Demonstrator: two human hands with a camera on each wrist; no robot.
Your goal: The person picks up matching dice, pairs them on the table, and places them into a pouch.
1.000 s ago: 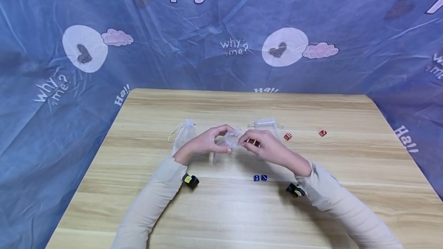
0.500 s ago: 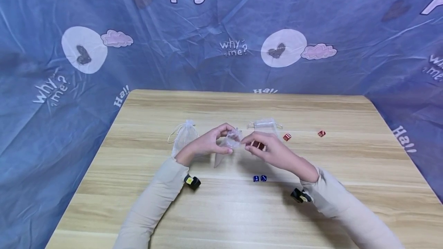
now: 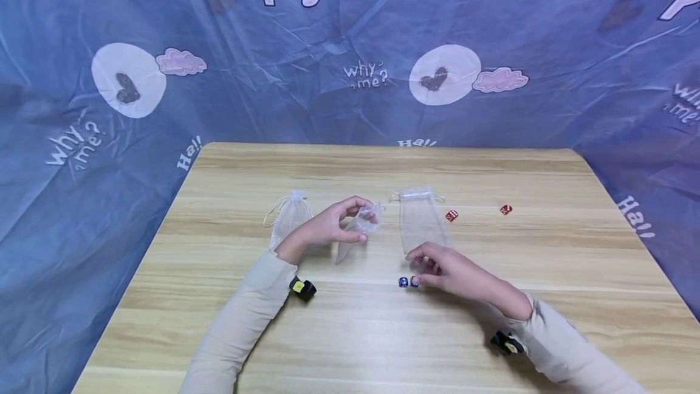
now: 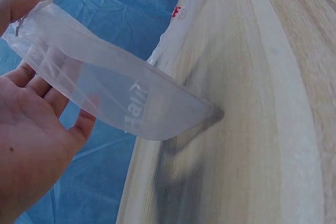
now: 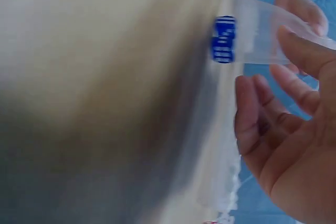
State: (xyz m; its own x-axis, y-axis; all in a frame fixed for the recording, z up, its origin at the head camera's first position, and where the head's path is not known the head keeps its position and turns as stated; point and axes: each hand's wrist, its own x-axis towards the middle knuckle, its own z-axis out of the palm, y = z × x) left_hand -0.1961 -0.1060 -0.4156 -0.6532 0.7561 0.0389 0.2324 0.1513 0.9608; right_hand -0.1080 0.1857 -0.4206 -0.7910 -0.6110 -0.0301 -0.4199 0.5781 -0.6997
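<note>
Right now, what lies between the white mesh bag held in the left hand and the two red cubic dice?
In the head view, a second white mesh drawstring bag, lying flat.

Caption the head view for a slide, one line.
Left hand holds a mesh bag; right hand is near two blue dice, with two red dice farther back on the table.

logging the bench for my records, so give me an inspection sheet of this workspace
surface: wood-grain table
job's things: middle pouch, sheer, held; left pouch and right pouch, lying; blue dice, two, side by side; red dice, two, apart
clutter: nothing seen
left hand: holds middle pouch
right hand: at blue dice, grips nothing visible, contact unclear
cables: nothing seen
surroundings: blue printed cloth
</note>
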